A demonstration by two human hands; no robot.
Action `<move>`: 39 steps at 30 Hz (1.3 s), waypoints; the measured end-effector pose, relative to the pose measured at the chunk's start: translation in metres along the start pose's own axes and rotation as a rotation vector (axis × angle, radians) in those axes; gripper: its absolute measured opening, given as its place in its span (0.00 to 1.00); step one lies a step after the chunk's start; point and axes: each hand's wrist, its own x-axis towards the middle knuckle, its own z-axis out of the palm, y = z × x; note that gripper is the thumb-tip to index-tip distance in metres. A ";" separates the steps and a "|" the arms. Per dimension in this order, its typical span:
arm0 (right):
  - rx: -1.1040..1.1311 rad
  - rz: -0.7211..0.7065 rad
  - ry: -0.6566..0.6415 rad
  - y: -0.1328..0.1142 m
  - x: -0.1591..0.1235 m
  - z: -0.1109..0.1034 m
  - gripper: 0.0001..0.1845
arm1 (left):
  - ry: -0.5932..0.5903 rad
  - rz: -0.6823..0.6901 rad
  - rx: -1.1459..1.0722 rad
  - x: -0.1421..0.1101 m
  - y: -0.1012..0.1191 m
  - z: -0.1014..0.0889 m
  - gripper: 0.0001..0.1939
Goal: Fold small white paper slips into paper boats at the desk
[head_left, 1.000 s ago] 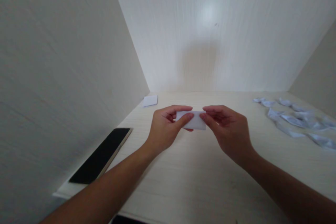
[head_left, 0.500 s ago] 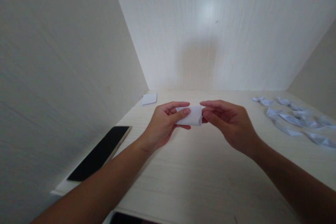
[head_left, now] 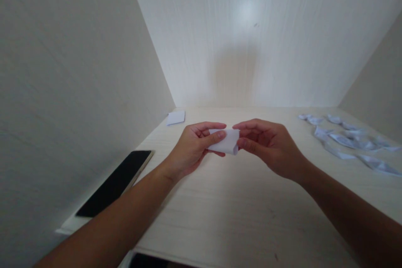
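Plainly, the left hand point(head_left: 194, 147) pinches folded white paper point(head_left: 231, 139).

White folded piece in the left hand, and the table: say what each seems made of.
Folded piece: probably matte paper; it looks thin and bends round at one end. Table: pale wood or wood-look laminate, fairly dull; faint streaks resemble grain.

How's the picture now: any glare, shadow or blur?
Head view, top: a pale glare spot on the back wall, with a soft shadow below it. Head view, right: the crumpled white pieces look blurred. Head view, centre: the folded white sheet in the left hand is clearer, though slightly soft.
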 end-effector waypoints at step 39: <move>-0.110 -0.035 0.280 0.007 0.000 0.006 0.15 | 0.142 0.322 0.366 -0.008 0.000 0.011 0.15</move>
